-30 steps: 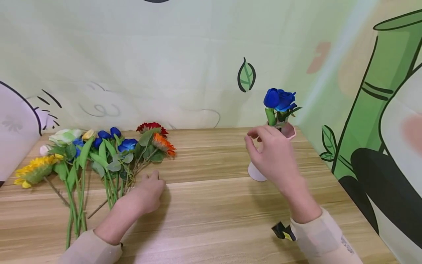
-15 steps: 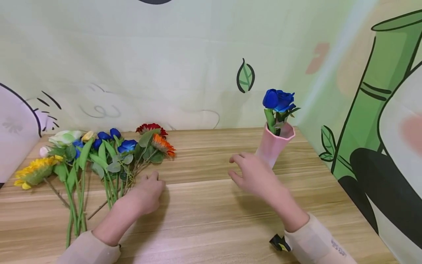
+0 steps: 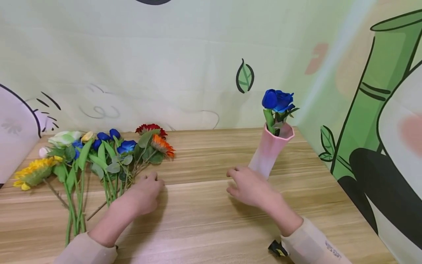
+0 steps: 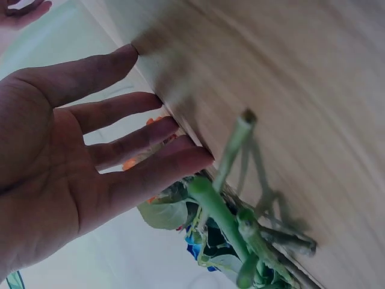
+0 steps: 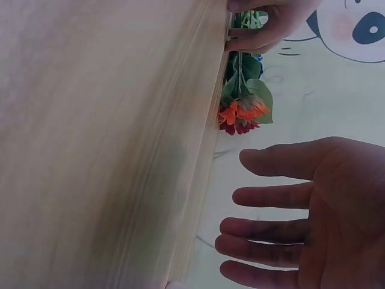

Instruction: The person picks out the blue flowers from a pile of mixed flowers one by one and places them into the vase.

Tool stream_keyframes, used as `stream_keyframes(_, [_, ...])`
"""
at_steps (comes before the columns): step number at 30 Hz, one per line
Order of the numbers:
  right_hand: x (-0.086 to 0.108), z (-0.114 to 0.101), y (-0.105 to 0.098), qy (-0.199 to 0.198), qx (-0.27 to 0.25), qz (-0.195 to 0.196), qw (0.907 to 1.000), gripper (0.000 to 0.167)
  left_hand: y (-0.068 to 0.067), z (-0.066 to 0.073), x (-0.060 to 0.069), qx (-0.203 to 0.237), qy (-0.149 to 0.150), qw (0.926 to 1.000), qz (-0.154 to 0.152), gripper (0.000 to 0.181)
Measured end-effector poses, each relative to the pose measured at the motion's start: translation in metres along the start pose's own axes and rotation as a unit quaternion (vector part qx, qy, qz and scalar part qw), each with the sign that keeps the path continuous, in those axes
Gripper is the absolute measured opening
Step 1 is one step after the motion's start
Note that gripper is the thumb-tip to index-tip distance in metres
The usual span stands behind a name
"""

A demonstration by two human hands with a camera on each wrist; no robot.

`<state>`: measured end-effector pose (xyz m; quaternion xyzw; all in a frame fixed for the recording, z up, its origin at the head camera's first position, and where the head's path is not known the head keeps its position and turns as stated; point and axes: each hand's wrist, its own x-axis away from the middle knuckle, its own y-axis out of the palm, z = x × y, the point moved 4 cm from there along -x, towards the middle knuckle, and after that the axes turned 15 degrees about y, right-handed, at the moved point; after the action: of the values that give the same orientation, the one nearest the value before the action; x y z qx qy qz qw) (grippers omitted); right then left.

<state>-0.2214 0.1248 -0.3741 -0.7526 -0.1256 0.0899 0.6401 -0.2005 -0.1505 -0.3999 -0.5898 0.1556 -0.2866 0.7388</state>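
My left hand (image 3: 143,192) rests beside the flower stems (image 3: 110,187) on the left of the table. In the left wrist view its fingers (image 4: 129,144) are straight and hold nothing, with green stems (image 4: 222,217) just past them. My right hand (image 3: 250,186) is in front of a pink and white vase (image 3: 271,150) and hides part of its base. The right wrist view shows its fingers (image 5: 264,232) extended, with nothing in them. A blue rose (image 3: 282,101) and a blue tulip (image 3: 270,99) stand upright in the vase.
On the left lie a yellow sunflower (image 3: 34,170), a white-green bloom (image 3: 66,138), blue flowers (image 3: 126,147), an orange flower (image 3: 162,145) and a red flower (image 3: 151,129). A printed cloth (image 3: 148,73) hangs behind the wooden table (image 3: 197,212). A small black object (image 3: 277,248) is by the right sleeve.
My right hand has come down and left from the vase's mouth to a spot before its base, uncovering the vase. The left hand has hardly moved.
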Motion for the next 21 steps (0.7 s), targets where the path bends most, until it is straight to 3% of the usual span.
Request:
stream_keyframes(10, [0.001, 0.005, 0.002, 0.007, 0.005, 0.005, 1.0, 0.035, -0.004, -0.006, 0.002, -0.016, 0.032, 0.9994, -0.001, 0.038])
stream_keyframes(15, [0.001, 0.008, 0.003, 0.009, 0.002, 0.006, 0.9999, 0.035, -0.015, -0.008, 0.004, -0.001, 0.029, 0.9977, 0.061, 0.029])
stream_keyframes(21, [0.001, 0.008, 0.002, 0.007, -0.004, 0.004, 1.0, 0.035, -0.035, -0.018, 0.01, 0.006, -0.03, 0.9906, 0.133, 0.03])
